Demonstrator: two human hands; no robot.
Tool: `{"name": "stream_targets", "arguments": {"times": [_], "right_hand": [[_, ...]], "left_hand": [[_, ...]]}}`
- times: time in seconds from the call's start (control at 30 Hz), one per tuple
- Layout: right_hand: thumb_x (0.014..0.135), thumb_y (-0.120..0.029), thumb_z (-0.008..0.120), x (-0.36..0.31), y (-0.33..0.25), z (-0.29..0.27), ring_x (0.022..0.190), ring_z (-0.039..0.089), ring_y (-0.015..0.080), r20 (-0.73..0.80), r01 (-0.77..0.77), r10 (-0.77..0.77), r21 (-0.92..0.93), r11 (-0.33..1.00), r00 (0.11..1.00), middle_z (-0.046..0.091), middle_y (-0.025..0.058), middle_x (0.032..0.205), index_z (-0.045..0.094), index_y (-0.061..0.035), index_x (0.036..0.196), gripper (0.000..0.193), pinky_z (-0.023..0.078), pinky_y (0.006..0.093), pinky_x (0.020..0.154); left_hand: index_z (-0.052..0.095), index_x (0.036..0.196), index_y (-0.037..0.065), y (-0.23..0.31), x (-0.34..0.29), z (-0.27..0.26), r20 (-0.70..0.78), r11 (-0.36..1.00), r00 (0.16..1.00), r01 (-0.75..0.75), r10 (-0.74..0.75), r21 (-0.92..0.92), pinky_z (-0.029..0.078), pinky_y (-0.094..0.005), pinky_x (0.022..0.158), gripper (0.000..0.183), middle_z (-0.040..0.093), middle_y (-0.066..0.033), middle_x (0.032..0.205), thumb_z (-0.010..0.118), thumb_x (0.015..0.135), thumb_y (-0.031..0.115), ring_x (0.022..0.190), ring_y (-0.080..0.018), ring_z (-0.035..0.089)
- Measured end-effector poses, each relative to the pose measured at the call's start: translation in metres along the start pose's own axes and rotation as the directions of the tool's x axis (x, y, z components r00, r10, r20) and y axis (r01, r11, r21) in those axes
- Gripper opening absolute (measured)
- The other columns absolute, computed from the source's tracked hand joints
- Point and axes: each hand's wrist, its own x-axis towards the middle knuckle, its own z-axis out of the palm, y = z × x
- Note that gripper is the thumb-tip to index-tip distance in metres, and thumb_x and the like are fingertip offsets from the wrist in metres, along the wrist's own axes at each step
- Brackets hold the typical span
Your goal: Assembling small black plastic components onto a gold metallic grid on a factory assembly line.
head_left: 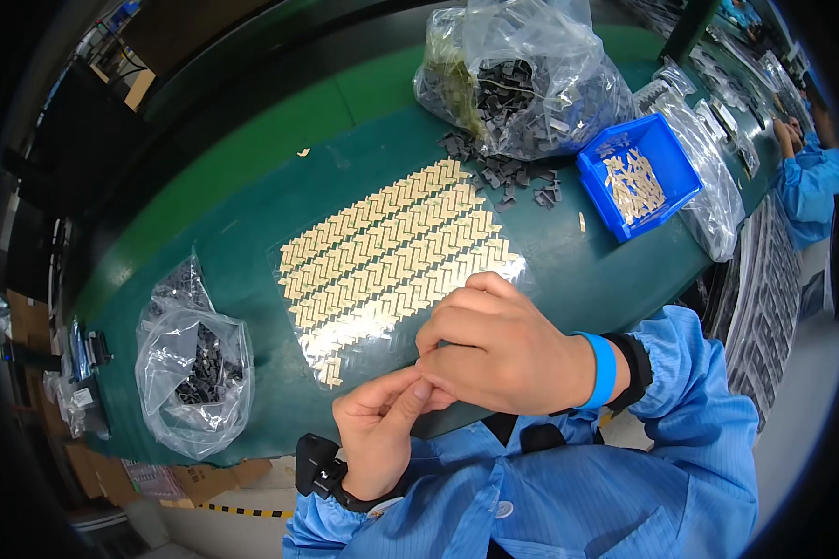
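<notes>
My left hand (379,424) and my right hand (508,349) meet at the table's near edge, fingertips pinched together. Whatever they hold, if anything, is too small or hidden between the fingers. Just beyond them lies a clear sheet (364,356) bearing slanted rows of small cream-coloured angled pieces (382,244). Part of the sheet's near right corner is hidden behind my right hand. To the right, a blue bin (667,191) holds more of the cream pieces (636,184).
At the back stands a large clear bag (569,102) of dark grey parts, some spilled (508,177) before it. A smaller open bag (196,382) of dark parts sits at the left on the green table (224,279). Another person's blue sleeve (811,191) shows at far right.
</notes>
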Motion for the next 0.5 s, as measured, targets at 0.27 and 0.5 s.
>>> {"name": "stream_targets", "arguments": {"times": [0.27,0.5], "right_hand": [[0.07,-0.008,0.06,0.003,0.008,-0.007,0.068,0.054,0.02,-0.124,-0.264,0.304,0.264,0.928,0.944,0.055,0.0056,0.075,0.054,-0.0035,0.071,0.008,0.04,0.0301,0.061],[0.077,-0.007,0.058,-0.013,0.005,0.0,0.063,0.057,0.0128,0.192,-0.521,0.525,0.608,0.599,0.829,0.061,0.0079,0.07,0.06,0.0009,0.084,0.011,0.044,0.0244,0.057]], "left_hand": [[0.056,0.097,-0.007,0.001,0.001,-0.004,0.0,0.945,0.981,0.187,-0.194,-0.269,0.054,-0.0303,0.064,0.018,0.061,-0.0211,0.087,0.051,0.084,0.004,0.07,-0.023,0.063],[0.055,0.1,-0.006,0.0,0.002,-0.002,0.02,0.87,0.977,0.198,-0.211,-0.451,0.053,-0.0285,0.062,0.021,0.061,-0.019,0.088,0.05,0.086,0.008,0.068,-0.0219,0.063]]}}
